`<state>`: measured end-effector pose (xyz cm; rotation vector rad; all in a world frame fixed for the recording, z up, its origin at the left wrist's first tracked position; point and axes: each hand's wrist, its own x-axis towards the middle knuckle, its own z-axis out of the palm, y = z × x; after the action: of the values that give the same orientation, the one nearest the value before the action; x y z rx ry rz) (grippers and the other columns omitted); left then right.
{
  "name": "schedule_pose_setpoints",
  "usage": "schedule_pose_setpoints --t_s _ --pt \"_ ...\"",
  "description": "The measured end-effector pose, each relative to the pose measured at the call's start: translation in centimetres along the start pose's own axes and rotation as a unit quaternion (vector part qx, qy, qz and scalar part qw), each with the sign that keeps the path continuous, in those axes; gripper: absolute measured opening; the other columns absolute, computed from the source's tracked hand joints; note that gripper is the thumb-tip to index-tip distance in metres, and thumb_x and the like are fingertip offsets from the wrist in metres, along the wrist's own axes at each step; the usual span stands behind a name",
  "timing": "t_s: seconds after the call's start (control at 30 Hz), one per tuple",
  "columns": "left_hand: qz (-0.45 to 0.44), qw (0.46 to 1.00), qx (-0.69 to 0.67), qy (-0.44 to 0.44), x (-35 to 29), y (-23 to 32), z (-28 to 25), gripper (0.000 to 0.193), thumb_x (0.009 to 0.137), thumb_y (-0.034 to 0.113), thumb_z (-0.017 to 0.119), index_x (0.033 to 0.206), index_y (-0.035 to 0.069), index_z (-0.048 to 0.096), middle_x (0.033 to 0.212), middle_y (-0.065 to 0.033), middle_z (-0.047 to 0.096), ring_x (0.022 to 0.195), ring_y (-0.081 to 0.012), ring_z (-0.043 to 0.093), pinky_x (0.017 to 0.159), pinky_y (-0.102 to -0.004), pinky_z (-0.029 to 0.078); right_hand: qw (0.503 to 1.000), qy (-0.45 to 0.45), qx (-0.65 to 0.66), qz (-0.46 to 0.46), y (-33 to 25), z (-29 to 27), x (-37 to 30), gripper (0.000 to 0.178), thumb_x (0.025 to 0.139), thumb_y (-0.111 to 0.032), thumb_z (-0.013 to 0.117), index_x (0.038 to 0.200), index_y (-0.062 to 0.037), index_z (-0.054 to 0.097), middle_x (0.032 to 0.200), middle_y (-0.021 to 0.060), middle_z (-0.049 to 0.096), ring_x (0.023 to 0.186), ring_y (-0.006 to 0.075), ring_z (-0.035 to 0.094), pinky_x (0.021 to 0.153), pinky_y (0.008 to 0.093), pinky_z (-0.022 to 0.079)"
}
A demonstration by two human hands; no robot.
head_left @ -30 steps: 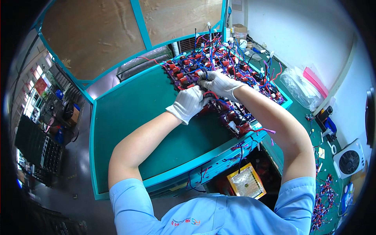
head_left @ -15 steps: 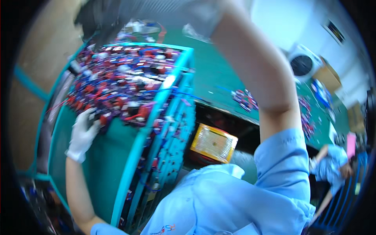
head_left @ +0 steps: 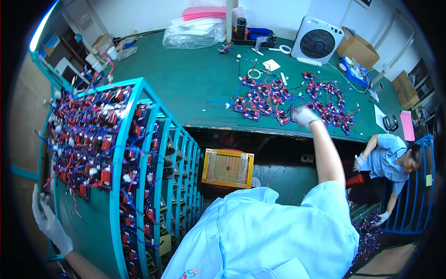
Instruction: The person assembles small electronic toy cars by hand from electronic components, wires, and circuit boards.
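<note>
My left hand [head_left: 51, 222], in a white glove, is beside the left edge of a turquoise rack [head_left: 121, 153]. Its fingers are stretched and apart, with nothing in them. On the rack's green top tier, just beyond this hand, lies a dense layer of purple circuit boards [head_left: 86, 135] with red and white parts and loose wires. My right hand [head_left: 305, 117], also white-gloved, reaches out over the green table to the near side of a spread of similar circuit boards [head_left: 262, 97]. Its fingers are bent and too small to make out; whether they grip a board is unclear.
A yellow-framed panel [head_left: 227, 168] sits low between rack and table. A box fan [head_left: 317, 41], a blue tray [head_left: 355, 72] and plastic-wrapped sheets [head_left: 195, 30] stand along the back. At right, a co-worker [head_left: 392, 156] in gloves is beside a blue rack [head_left: 418, 200].
My right arm, raised and blurred across the top before, now extends to the boards on the table. My left hand has moved off the rack's boards to its left edge. The view has shifted.
</note>
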<state>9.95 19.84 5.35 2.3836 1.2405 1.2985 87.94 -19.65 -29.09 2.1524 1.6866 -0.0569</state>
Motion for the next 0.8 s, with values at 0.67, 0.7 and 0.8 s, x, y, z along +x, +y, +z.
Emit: schedule_pose_setpoints --t_s 0.67,0.7,0.8 --pt "0.23 0.864 0.388 -0.223 -7.6 36.1 12.8 0.04 0.091 -0.002 0.051 0.13 -0.002 0.054 0.125 -0.0169 0.063 0.102 -0.0335 0.061 0.087 -0.0419 0.048 0.748 0.079 0.369 0.546 3.2 15.0 8.6 0.071 0.079 -0.053 0.07 0.131 -0.0082 0.05 0.118 0.0194 0.06 0.102 0.037 0.065 0.082 0.0495 0.053" --pt "0.237 0.86 0.39 -0.227 -7.4 36.6 13.2 0.04 0.091 -0.003 0.051 0.13 -0.002 0.054 0.124 -0.0171 0.063 0.102 -0.0333 0.061 0.087 -0.0417 0.048 0.755 0.082 0.373 0.532 4.0 16.8 8.9 0.056 0.084 -0.048 0.064 0.123 -0.0078 0.056 0.113 0.0194 0.062 0.1 0.0372 0.065 0.081 0.0498 0.053" --pt "0.249 0.86 0.38 -0.233 -6.8 36.1 14.5 0.04 0.09 0.001 0.054 0.13 -0.001 0.055 0.122 -0.0147 0.064 0.097 -0.034 0.061 0.084 -0.044 0.047 0.758 0.093 0.389 0.516 6.1 19.1 8.8 0.031 0.092 -0.031 0.051 0.105 -0.0057 0.066 0.101 0.0218 0.067 0.096 0.0386 0.066 0.082 0.0501 0.053"
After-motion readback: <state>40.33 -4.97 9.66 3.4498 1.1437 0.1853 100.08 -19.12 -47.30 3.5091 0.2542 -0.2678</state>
